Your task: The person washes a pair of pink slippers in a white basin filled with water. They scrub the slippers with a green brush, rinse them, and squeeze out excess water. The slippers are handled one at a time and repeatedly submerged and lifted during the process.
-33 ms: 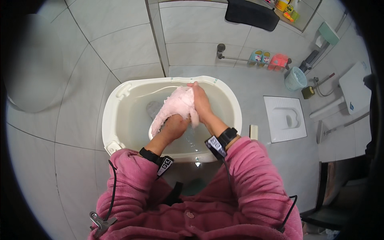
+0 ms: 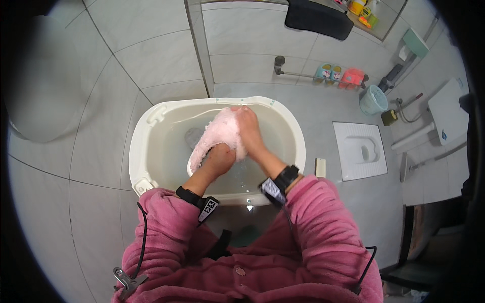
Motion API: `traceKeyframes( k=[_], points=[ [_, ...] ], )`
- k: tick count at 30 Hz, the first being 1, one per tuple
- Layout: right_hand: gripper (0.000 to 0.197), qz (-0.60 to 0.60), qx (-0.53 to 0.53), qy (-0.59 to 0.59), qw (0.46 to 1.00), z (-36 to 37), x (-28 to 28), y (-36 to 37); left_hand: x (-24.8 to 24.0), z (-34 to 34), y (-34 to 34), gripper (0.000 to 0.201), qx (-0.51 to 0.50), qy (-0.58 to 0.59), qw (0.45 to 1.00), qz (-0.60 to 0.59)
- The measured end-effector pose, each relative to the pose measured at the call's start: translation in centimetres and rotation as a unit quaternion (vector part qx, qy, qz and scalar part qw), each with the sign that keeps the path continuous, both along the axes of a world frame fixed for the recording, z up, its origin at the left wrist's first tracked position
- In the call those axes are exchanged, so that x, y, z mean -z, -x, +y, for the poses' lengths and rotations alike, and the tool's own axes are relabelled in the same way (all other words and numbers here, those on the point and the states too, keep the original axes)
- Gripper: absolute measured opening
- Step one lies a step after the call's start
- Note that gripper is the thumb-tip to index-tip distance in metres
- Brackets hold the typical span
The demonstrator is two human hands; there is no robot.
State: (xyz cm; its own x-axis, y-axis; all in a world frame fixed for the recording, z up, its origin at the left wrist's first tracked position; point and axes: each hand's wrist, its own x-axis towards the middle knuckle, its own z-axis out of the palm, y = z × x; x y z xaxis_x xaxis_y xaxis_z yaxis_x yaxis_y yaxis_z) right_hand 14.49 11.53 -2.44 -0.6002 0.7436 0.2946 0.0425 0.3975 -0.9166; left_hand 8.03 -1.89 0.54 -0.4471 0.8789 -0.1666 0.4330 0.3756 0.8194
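Over the white plastic tub, both hands hold a soft, pink fluffy item. A dark patch and a pale curved edge show at its lower left; its exact kind I cannot tell. My right hand is closed on its upper right side, fingertips near the top. My left hand is closed at its lower side, with the fingers mostly hidden against the pink fabric. Cloudy water stands in the tub. Beside the pink item a grey object lies in the water, partly covered.
Right of the tub, a squat toilet is set into the grey floor. A light blue bin and a rail with blue slippers and coral slippers are farther back. Tiled wall rises at the left.
My right hand has shifted slightly left and its fingers have curled over the item's top. The flap hanging below that hand has drawn in. My left hand has barely moved.
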Motion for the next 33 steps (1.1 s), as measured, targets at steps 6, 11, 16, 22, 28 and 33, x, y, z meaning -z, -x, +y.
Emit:
traceKeyframes(
  k=[6, 11, 16, 22, 28, 33],
  points=[
    [0.024, 0.032, 0.055, -0.185, 0.981, -6.3, -2.1, -0.7, 4.3, 2.7, -0.4, 0.029, -0.089, -0.287, 0.931, 0.207],
    [0.031, 0.123, 0.027, 0.356, 0.926, -2.0, -1.7, 0.7, 3.4, 0.6, 1.4, 0.03, 0.057, 0.012, 0.998, 0.039],
    [0.039, 0.172, 0.012, 0.346, 0.922, -1.9, -3.1, 0.3, 0.6, 1.9, 0.3, 0.051, -0.091, -0.241, 0.818, -0.514],
    [0.018, 0.058, 0.013, -0.186, 0.981, -5.5, -3.2, -0.8, 0.6, 2.1, 2.0, 0.053, -0.106, -0.299, 0.662, -0.679],
    [0.012, 0.031, 0.148, 0.018, 0.988, 2.1, -2.7, 1.4, 3.5, 2.9, 0.3, 0.04, -0.089, -0.244, 0.735, -0.626],
    [0.026, -0.092, 0.119, -0.247, 0.957, -0.9, -1.6, 1.0, 5.4, 1.7, 1.4, 0.042, -0.013, -0.163, 0.832, -0.53]
  ],
)
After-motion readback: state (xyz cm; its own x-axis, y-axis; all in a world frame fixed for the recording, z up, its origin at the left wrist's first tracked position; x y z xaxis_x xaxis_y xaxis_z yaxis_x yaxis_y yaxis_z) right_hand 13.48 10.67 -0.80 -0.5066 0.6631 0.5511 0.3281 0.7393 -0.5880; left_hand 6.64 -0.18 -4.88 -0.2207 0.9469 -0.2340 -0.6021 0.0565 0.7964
